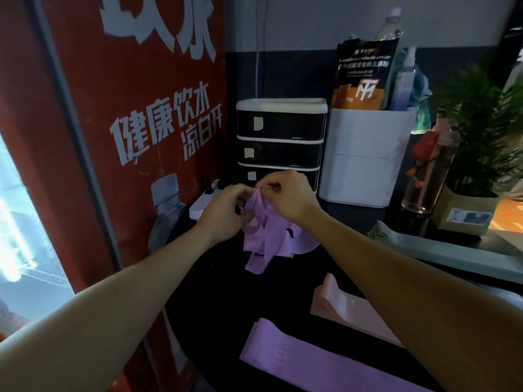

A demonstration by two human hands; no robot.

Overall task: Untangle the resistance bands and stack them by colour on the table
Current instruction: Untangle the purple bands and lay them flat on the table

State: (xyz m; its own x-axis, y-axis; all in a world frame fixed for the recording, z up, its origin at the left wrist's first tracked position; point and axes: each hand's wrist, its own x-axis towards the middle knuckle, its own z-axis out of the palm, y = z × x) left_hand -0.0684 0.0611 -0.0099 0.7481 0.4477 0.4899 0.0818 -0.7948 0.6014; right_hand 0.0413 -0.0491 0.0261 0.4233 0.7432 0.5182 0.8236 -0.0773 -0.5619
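A tangle of purple resistance bands [267, 236] hangs above the black table [220, 292], its lower ends trailing toward the surface. My left hand [223, 213] pinches the tangle's left side. My right hand [285, 196] pinches its top with curled fingers. A flat stack of purple bands [305, 360] lies near the front edge. A stack of pink bands [348, 309] lies beside it, partly under my right forearm. A stack of pale green bands [441, 247] lies at the right.
A red vending machine [119, 137] stands hard against the table's left. Behind the tangle are a black-and-white drawer unit [280, 137], a white power strip [203, 205], a white bin [365, 154] with a pouch and bottles, a glass bottle [427, 171] and a potted plant [478, 131].
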